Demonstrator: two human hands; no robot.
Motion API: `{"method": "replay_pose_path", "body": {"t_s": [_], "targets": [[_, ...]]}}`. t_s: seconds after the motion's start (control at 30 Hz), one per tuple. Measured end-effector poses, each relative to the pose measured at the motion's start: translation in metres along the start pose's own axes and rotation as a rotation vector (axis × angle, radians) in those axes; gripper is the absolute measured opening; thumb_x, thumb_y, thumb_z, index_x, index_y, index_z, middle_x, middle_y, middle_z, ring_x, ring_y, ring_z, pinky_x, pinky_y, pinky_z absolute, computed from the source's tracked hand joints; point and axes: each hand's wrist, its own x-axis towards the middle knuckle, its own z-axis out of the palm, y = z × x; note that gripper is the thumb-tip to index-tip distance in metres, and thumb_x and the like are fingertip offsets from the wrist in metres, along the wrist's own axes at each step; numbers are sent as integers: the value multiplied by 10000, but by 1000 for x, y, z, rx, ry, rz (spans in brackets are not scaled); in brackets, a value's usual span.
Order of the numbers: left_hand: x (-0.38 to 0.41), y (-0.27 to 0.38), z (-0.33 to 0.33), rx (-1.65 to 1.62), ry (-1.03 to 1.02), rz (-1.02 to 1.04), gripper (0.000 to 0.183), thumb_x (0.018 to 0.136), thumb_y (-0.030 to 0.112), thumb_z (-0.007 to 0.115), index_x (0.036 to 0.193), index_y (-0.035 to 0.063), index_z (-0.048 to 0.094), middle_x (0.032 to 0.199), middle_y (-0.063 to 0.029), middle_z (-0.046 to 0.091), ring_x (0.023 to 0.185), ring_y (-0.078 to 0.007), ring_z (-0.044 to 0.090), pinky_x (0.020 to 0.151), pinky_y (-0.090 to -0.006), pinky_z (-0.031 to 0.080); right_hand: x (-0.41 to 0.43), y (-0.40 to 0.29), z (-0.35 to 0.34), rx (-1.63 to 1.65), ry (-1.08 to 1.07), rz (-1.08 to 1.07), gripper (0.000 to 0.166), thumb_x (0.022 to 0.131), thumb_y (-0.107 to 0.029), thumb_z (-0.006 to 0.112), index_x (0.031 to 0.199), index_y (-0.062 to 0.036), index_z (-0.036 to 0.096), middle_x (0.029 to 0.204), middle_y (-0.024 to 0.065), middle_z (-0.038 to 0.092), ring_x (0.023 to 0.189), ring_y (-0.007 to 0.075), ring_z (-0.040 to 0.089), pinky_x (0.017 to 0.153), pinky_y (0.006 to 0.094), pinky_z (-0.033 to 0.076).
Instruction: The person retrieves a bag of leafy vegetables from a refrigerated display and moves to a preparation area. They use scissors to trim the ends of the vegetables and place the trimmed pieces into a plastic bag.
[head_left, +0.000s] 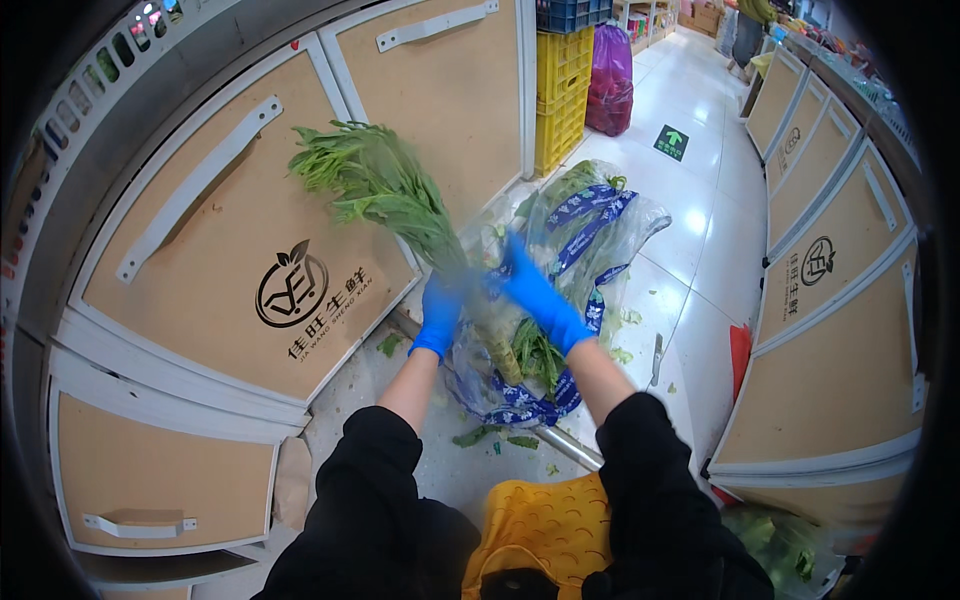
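Observation:
My left hand (441, 311), in a blue glove, is closed around a celtuce just below its leaves. The long green leaves (382, 176) lean up and left across a cabinet door, and the pale thick stem (499, 341) points down toward me. Beside the stem, my right hand (544, 300), also blue-gloved, has its fingers spread apart; motion blurs the fingertips and I see nothing in them. Beneath both hands lie clear plastic bags with blue printed bands (517, 405). Loose green leaves (536, 352) rest on the plastic, and more leafy vegetables (574, 180) show inside the wrapping farther away.
Tan cabinet doors (217, 225) bearing logos line the left, with more cabinets (817, 300) at right. A knife (658, 360) and leaf scraps lie on the tiled floor (675, 300). Stacked yellow crates (561, 97) and a purple bag (610, 82) stand ahead. A person (746, 37) is far off.

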Motion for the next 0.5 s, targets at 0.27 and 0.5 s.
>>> {"method": "replay_pose_path", "body": {"t_s": [0.27, 0.5], "targets": [[-30, 23, 8, 373, -153, 222, 495, 813, 344, 584, 1174, 27, 464, 1090, -128, 562, 960, -184, 545, 794, -330, 443, -48, 130, 57, -209, 218, 136, 528, 779, -169, 632, 1220, -9, 390, 1181, 156, 500, 1082, 219, 479, 864, 353, 397], [-31, 24, -59, -231, -497, -55, 445, 909, 198, 439, 1312, 43, 331, 1274, -83, 423, 1121, -168, 445, 933, -290, 373, -39, 81, 56, 107, -220, -211, 344, 846, -160, 531, 1149, -16, 456, 1064, 113, 540, 955, 178, 504, 833, 318, 413]]}}
